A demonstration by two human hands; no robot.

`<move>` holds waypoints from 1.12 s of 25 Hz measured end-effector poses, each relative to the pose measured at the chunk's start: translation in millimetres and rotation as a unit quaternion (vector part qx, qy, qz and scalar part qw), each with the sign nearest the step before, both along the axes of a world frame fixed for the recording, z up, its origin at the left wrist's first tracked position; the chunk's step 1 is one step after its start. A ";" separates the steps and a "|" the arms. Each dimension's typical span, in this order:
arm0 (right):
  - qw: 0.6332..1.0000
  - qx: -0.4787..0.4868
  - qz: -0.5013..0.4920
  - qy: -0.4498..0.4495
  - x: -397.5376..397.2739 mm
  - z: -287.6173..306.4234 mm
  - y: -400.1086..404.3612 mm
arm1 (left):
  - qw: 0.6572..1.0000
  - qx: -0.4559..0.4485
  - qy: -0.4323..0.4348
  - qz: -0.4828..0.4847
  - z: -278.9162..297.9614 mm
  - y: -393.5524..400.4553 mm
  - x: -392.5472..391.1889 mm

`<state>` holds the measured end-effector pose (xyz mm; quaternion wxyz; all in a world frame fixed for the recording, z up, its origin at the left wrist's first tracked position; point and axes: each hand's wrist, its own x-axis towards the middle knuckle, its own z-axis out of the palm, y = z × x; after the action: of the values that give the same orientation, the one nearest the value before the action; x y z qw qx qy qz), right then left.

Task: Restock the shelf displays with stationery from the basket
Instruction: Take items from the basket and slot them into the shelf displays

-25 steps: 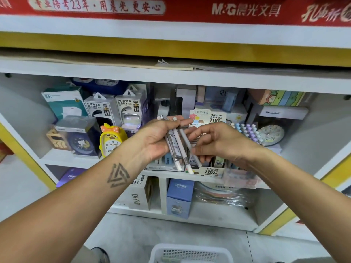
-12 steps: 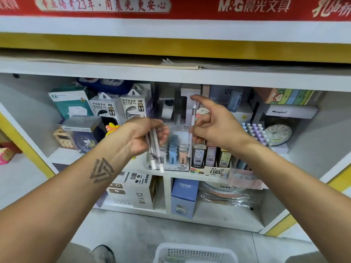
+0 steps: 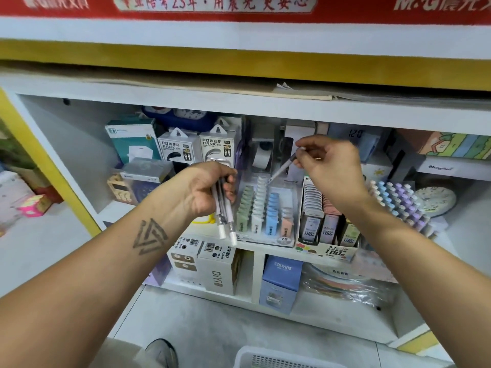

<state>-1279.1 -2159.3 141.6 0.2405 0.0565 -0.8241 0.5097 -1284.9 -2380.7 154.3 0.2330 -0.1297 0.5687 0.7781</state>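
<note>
My left hand (image 3: 204,191) grips a small bundle of grey-and-white pens (image 3: 224,219), their white ends pointing down in front of the shelf edge. My right hand (image 3: 330,168) pinches one grey pen (image 3: 281,170) by its upper end, tilted, with its lower tip over the clear display box (image 3: 265,208) of green, white, blue and pink pencil-lead cases on the middle shelf. The white basket (image 3: 281,358) shows at the bottom edge, its contents hidden.
Power bank boxes (image 3: 196,148) stand behind my left hand. A lead-refill display (image 3: 328,221) and a rack of pastel pens (image 3: 401,203) sit to the right, with a clock (image 3: 435,200) beyond. Boxes (image 3: 212,266) fill the lower shelf. My shoe (image 3: 162,353) is beside the basket.
My right hand drew one pen away from the bundle, lifted it toward the shelf, and now tilts it down over the clear display box. My left hand lowered slightly with the rest.
</note>
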 end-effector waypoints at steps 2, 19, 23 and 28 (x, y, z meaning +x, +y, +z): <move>1.000 0.015 -0.006 -0.008 -6.9 -2.9 -2.3 | 1.000 0.002 -0.002 0.003 -0.4 -1.9 -1.3; 0.998 -0.009 -0.027 -0.051 95.1 38.2 127.7 | 0.988 0.049 -0.012 -0.146 -4.3 102.6 31.0; 0.995 0.099 -0.024 -0.016 112.0 33.9 143.6 | 0.986 0.061 -0.022 -0.156 -9.1 125.6 40.6; 0.963 0.266 -0.033 -0.016 128.0 26.1 159.1 | 0.983 0.074 -0.038 -0.163 -18.0 137.5 41.2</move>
<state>-1151.1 -2000.2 167.7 0.2204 0.0828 -0.9350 0.2651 -1243.7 -2243.2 136.3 0.3871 -0.0466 0.5136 0.7643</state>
